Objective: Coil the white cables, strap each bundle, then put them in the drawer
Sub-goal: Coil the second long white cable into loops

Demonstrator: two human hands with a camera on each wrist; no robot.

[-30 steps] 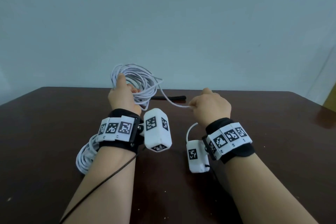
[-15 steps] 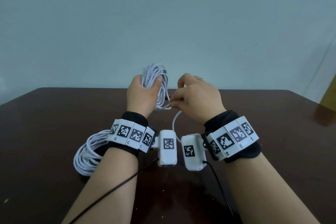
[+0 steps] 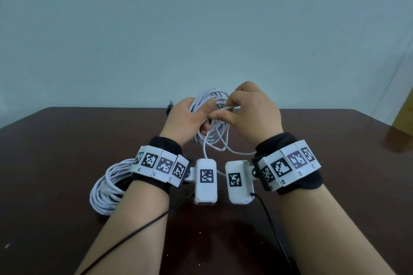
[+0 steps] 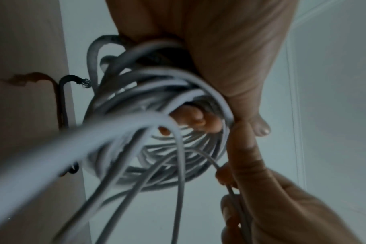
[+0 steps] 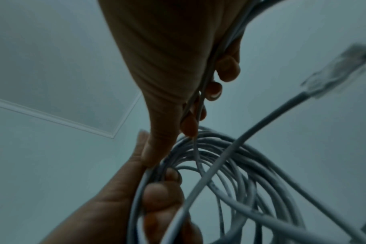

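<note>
My left hand grips a coil of white cable, held upright above the dark table; my fingers curl through its loops. My right hand pinches the loose strand of that cable against the coil's top. The cable's free end with its clear plug swings near my right wrist. A second white coil lies flat on the table under my left forearm. A black strap lies on the table behind my left hand, and it shows beside the coil in the left wrist view.
The dark wooden table runs to a pale wall at the back. Thin black wires trail from the wrist cameras across the front of the table. A yellowish object shows at the far right edge.
My right hand has moved left and up from a stretched-out strand to the coil's top, laying another loop on. My left hand shifted right with the coil.
</note>
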